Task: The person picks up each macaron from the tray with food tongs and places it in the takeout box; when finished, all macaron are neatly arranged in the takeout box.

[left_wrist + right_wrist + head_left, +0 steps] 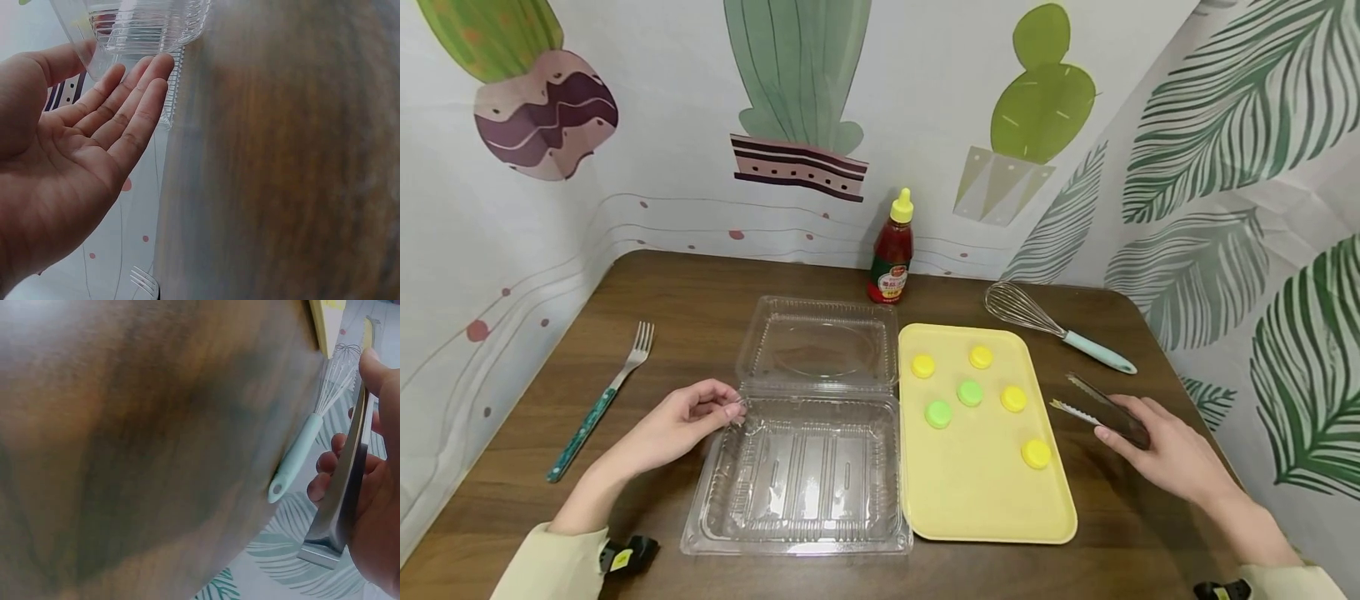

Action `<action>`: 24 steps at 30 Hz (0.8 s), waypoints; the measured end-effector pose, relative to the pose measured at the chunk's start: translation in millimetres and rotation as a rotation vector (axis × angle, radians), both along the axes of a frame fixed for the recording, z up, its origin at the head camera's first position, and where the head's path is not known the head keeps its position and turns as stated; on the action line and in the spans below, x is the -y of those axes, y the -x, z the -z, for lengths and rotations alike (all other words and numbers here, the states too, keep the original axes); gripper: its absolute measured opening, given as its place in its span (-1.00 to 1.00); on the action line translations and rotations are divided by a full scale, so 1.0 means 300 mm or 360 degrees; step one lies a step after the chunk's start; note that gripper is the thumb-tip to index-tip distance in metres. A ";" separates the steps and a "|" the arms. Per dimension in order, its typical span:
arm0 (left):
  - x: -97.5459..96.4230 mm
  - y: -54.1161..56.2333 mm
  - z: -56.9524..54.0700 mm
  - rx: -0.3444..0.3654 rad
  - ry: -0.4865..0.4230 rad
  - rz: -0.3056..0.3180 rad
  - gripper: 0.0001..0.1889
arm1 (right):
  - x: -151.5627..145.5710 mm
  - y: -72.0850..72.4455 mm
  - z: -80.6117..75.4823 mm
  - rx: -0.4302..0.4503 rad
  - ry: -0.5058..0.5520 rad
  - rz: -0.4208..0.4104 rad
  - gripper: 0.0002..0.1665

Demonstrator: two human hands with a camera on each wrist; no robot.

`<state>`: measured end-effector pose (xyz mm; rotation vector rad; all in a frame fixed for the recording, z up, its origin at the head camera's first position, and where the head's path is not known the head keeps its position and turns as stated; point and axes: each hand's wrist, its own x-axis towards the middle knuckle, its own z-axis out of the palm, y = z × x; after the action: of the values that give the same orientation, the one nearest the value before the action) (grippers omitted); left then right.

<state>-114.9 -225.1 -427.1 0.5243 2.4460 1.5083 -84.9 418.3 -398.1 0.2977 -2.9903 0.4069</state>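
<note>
A clear plastic clamshell box (pixel 805 533) lies opened out on the table, its lid (pixel 822 310) folded back behind the base. My left hand (pixel 688 421) pinches the box's left rim near the hinge, thumb on one side and fingers on the other in the left wrist view. On the right, my right hand (pixel 1172 442) grips metal tongs (pixel 350 481), their arms spread apart with nothing between the tips. The tips point toward a yellow tray (pixel 977 508). On that tray sit several yellow caps (pixel 1036 453) and two green caps (pixel 937 414).
Against the back wall stands a red sauce bottle (pixel 891 258) with a yellow nozzle. A whisk (pixel 1052 321) with a pale blue handle lies behind the tongs. Left of the box is a fork (pixel 602 408) with a green handle. The tray stands right against the box's side.
</note>
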 end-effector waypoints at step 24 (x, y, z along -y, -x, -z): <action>-0.002 0.001 0.000 0.0012 -0.0021 0.0007 -0.81 | 0.048 0.094 -0.083 -0.0083 -0.0038 -0.0255 -0.49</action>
<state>-115.0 -224.6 -427.0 0.5251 2.4297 1.5227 -113.2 403.8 -373.1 0.5436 -2.9319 0.3722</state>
